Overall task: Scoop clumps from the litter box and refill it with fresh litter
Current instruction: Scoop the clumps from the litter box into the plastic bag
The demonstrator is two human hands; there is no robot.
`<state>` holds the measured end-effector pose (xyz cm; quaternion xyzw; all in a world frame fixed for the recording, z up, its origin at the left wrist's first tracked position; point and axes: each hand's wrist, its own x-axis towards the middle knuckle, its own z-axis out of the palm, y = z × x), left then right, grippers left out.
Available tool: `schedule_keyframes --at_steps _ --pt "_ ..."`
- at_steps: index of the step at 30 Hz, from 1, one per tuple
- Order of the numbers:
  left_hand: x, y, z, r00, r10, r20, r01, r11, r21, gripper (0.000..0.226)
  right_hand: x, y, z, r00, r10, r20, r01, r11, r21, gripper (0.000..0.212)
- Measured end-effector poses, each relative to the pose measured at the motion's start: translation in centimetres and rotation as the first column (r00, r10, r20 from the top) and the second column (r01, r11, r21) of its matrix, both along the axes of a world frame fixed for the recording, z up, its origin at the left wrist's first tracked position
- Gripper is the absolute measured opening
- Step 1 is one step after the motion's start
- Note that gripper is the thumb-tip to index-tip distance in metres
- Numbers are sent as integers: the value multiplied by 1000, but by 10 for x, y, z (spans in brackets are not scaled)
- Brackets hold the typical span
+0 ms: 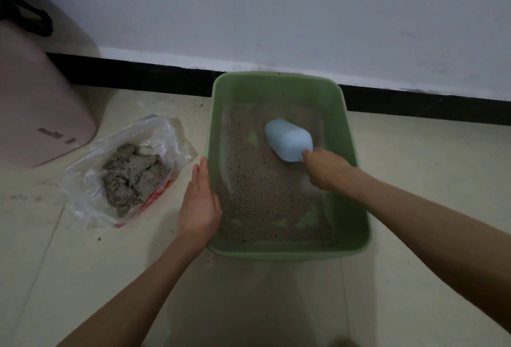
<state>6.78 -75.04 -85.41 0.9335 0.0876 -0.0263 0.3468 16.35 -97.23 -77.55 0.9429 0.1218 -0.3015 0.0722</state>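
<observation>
A green litter box (356,180) stands on the floor against the wall, with a thin layer of brown litter (260,189) and bare green patches showing through. My right hand (326,169) grips the handle of a light blue scoop (289,139), held bottom-up over the litter in the box's far half. My left hand (200,203) lies with straight fingers against the outside of the box's left wall. A clear plastic bag (166,136) with grey clumps (132,178) lies open on the floor to the left.
A pink container (41,103) with a black strap stands at the far left by the wall. A black baseboard (138,75) runs behind the box. Litter crumbs are scattered on the beige tiles (276,305).
</observation>
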Motion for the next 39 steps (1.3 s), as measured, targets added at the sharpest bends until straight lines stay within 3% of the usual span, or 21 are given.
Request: schedule_keyframes --at_steps 4,9,17,22,30,39 --pt "0 1 -1 1000 3 5 -3 1000 -8 71 -24 -19 7 996 24 -88 -24 1000 1 26" --pt "0 0 -1 1000 -3 16 4 1000 -11 70 -32 -45 40 985 -36 -166 41 999 27 40" --pt "-1 0 1 1000 -5 3 5 1000 0 72 -3 -27 36 985 -21 172 28 999 -38 39" --pt "-1 1 0 1000 -7 5 7 1000 -11 71 21 -4 20 968 -87 236 104 993 -61 43" --pt "1 3 -4 1000 -15 19 15 999 -33 72 8 -6 -1 939 -338 63 336 941 41 34" --pt "-1 2 -2 998 -31 46 31 999 -19 72 -53 -16 37 936 -267 -231 267 963 -33 30"
